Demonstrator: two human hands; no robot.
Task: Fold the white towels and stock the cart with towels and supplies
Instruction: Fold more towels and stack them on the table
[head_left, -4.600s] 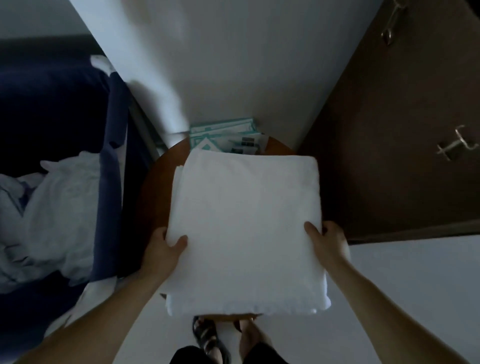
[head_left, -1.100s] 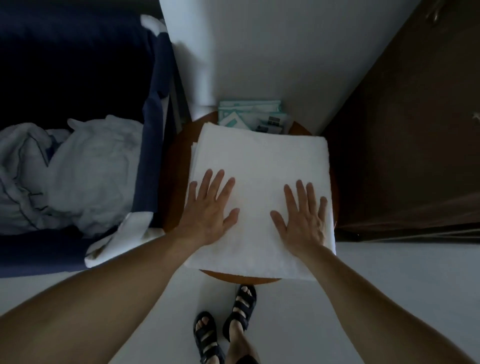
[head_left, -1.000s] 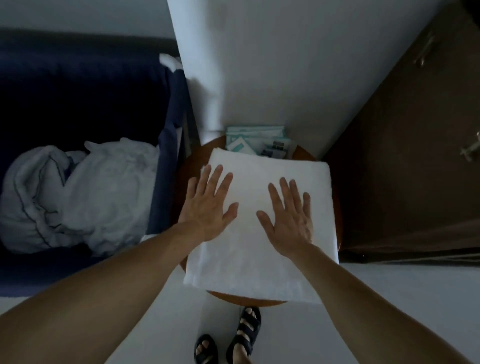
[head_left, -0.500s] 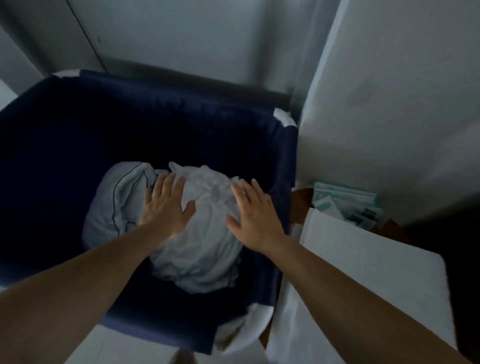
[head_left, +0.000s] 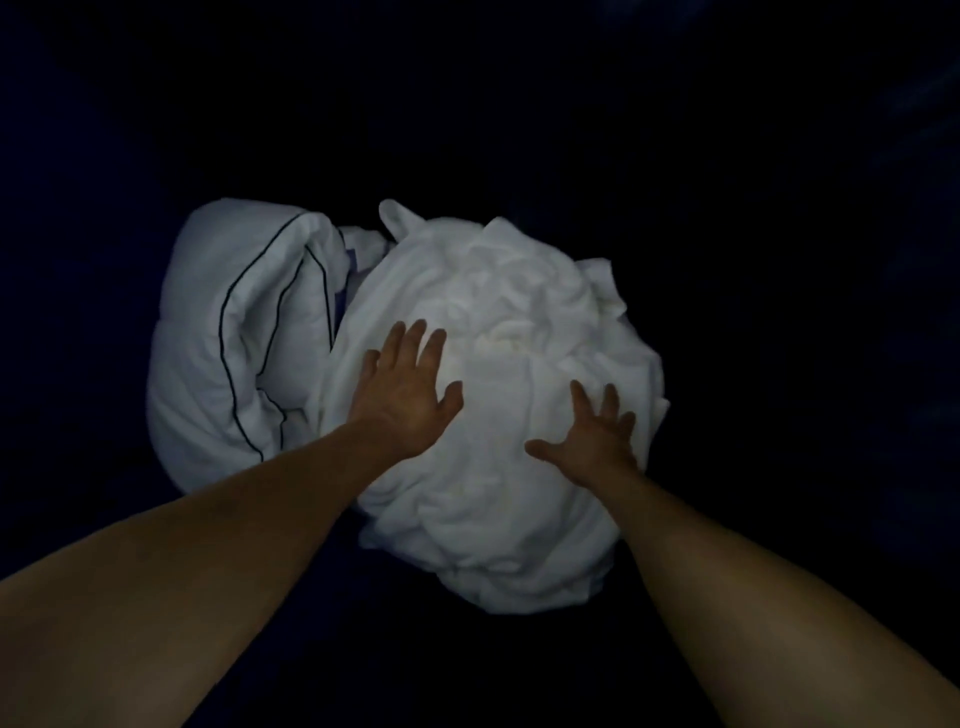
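- Both hands reach down into the dark navy laundry bin (head_left: 779, 182), whose cloth walls fill nearly the whole view.
- The task's thing here is a crumpled white towel bundle (head_left: 519, 322). It lies loose on the bin floor, unfolded and full of creases.
- Just beside it on the left, touching it, lies a white linen piece with dark piping (head_left: 223, 332), which looks more like a pillowcase than a towel.
- The left hand (head_left: 402, 397) lies palm down over the left part of the bundle, fingers straight and spread, gripping nothing.
- The right hand (head_left: 597, 441) is palm down over the right part, fingers splayed wide with the thumb out. I cannot tell whether it presses the cloth or hovers just above it.
- Progress, as a judgement: this bundle is not yet picked up, let alone folded. No cart or supplies are in view, so the stocking appears to lie ahead.
- Against half a second ago, the view has dropped deep into the bin, and its rim, the wall and the table are gone from sight.
- The folded white towel seen then on the round table is also out of view. It counts as one fold done.
- The hands sit lower and wider on the bundle than before, the right one nearer its right edge.
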